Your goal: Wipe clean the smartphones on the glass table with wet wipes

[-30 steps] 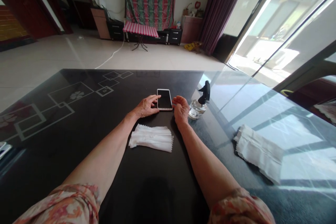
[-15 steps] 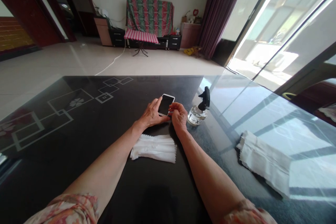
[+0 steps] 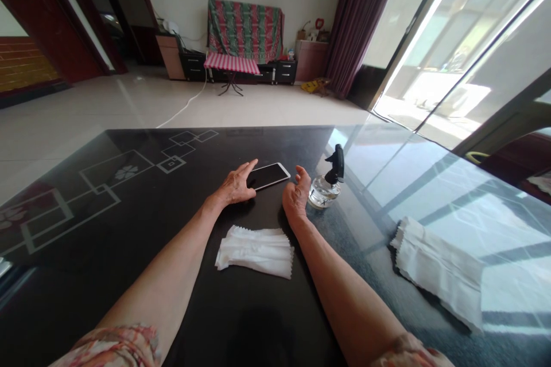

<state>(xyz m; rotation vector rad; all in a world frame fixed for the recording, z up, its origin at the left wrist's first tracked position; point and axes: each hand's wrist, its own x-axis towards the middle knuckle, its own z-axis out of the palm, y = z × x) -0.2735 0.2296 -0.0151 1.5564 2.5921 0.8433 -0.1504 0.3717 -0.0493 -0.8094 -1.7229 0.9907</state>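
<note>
A white-framed smartphone (image 3: 270,176) with a dark screen lies crosswise on the black table, its right end tipped slightly away from me. My left hand (image 3: 236,184) grips its left end, fingers at the far edge and thumb at the near one. Just right of the phone, my right hand (image 3: 297,192) is apart from it, holding nothing, with its fingers parted and partly curled. Close beside that hand stands a clear spray bottle (image 3: 325,190) with a black trigger head. A folded white cloth (image 3: 257,250) lies between my forearms.
Another white cloth (image 3: 439,269) lies on the right of the glossy table (image 3: 142,229). Beyond the table's far edge are a small stand with a pink striped cover (image 3: 232,63), a cloth-draped cabinet and a purple curtain (image 3: 361,17). Bright glass doors are at the right.
The phone has turned from lengthwise to crosswise. My right hand has come off it and opened beside the bottle, while my left hand has shifted left with the phone's end.
</note>
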